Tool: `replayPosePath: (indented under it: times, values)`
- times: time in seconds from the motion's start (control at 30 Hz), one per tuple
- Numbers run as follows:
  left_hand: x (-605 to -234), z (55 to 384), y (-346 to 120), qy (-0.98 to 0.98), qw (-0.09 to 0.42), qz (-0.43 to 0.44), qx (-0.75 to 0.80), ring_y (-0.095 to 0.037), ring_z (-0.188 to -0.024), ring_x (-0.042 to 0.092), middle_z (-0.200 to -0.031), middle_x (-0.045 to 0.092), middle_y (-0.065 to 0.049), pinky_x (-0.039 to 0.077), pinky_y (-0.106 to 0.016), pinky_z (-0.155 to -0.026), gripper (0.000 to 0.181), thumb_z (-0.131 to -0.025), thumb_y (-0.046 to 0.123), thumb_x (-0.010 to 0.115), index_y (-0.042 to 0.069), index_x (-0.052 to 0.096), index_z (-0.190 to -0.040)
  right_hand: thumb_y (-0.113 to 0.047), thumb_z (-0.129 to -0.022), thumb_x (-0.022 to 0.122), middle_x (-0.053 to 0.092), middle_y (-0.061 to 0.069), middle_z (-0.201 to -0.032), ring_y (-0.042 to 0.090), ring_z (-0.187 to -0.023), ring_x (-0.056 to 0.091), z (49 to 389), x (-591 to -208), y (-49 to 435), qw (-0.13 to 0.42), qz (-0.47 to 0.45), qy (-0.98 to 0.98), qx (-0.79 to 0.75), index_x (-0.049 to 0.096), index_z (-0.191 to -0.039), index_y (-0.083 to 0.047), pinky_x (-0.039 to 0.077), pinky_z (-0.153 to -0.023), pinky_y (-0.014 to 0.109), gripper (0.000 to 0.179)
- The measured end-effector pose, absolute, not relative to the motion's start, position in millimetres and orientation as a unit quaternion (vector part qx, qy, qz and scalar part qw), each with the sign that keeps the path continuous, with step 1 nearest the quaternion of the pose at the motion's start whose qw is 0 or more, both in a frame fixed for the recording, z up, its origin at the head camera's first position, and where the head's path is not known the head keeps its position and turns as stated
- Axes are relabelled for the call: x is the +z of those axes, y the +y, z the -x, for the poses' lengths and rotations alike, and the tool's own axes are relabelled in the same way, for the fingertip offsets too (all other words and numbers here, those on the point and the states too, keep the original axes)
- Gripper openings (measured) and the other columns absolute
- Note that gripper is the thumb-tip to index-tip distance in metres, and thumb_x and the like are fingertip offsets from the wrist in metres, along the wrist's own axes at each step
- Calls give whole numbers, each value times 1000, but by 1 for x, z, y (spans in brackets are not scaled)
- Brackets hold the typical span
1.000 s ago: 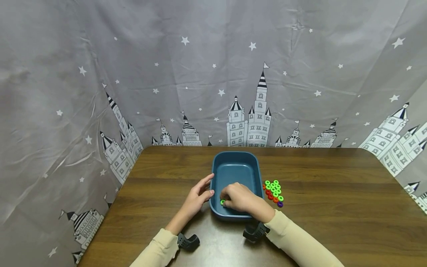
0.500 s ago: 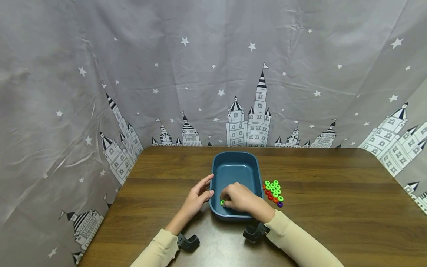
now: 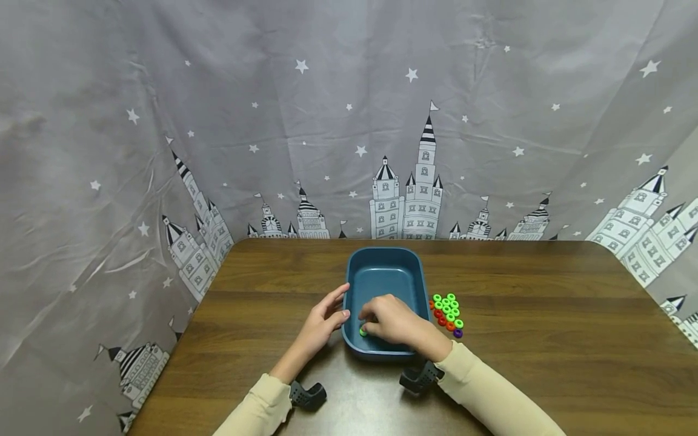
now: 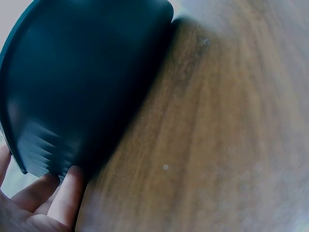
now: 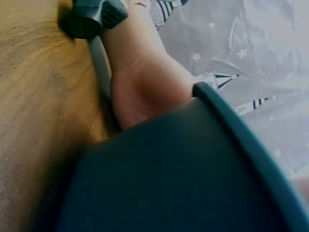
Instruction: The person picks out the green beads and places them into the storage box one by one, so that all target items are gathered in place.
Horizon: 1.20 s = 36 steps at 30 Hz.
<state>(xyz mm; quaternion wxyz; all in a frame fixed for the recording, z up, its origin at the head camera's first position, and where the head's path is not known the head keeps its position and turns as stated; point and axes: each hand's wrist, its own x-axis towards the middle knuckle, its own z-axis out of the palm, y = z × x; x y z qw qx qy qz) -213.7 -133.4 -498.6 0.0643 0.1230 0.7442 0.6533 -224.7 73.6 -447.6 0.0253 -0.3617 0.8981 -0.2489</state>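
A blue rectangular tray [image 3: 389,289] stands on the table in front of the person. My left hand [image 3: 319,327] is at its left side, thumb and index fingertip at the rim; in the left wrist view the fingertips [image 4: 72,186] touch the tray's outer wall. The right hand [image 3: 391,321] reaches over the near right rim into the tray, fingers bent downward. At its fingertips, near the tray's left wall, a small green ring [image 3: 362,332] is partly covered; I cannot tell whether they pinch it. In the right wrist view the tray wall hides those fingers.
Several small green rings [image 3: 446,306] lie grouped right of the tray, along with red rings [image 3: 438,316], an orange ring [image 3: 450,326] and a purple ring [image 3: 458,333]. The wooden table [image 3: 545,327] ends at a grey castle-print curtain [image 3: 327,121].
The right hand has shifted slightly away from the person, and its fingertips now cover more of the green ring in the tray. My left hand has stayed at the tray's side.
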Motion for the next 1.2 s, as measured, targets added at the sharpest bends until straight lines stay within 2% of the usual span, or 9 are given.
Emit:
replayPosePath:
  times: [0.1,0.3,0.57,0.7,0.87,1.07,1.2]
  values:
    - [-498,213,-134,744,68,-127,652,-43,-133,55,-153,47,-28,59,-41,-95,58,-100,8,57,10,41,-156,-12,-87,77,77,4,-88,14,-80,70,225,-442,77,2,354,894,-275,79,-99,-4,55,-69,25,15]
    - [-498,213,-134,746,71,-125,650,-43,-133,54,-154,47,-28,59,-39,-94,58,-100,8,57,9,41,-156,-11,-89,74,75,3,-88,8,-76,63,228,-435,97,-35,330,892,-306,79,-102,-3,51,-66,19,16]
    - [-497,212,-132,749,57,-115,650,-42,-132,55,-153,49,-27,59,-42,-93,57,-99,6,58,12,46,-154,-11,-91,72,77,5,-93,12,-79,67,231,-422,135,-81,294,893,-331,79,-103,-4,58,-70,29,15]
    - [-496,211,-133,750,59,-119,648,-42,-133,54,-153,48,-27,59,-42,-93,57,-99,7,58,12,45,-154,-9,-90,73,76,4,-91,10,-76,65,231,-418,154,-106,264,894,-345,79,-102,-4,56,-66,25,14]
    - [-496,212,-132,752,63,-122,645,-43,-134,53,-154,47,-27,59,-44,-94,58,-99,7,57,11,43,-155,-7,-89,75,75,3,-89,7,-74,63,227,-419,180,-120,229,901,-349,78,-100,-3,53,-62,21,12]
    - [-497,211,-133,754,65,-126,641,-44,-134,53,-154,46,-29,59,-44,-95,58,-100,8,57,11,42,-155,-7,-87,76,76,3,-88,10,-76,64,220,-429,205,-135,205,915,-320,78,-96,-4,56,-65,28,10]
    - [-497,212,-133,754,62,-123,642,-44,-134,53,-154,46,-29,59,-45,-95,58,-99,7,57,10,42,-155,-6,-86,76,75,2,-87,10,-75,64,214,-438,218,-135,193,922,-307,78,-96,-4,56,-66,28,10]
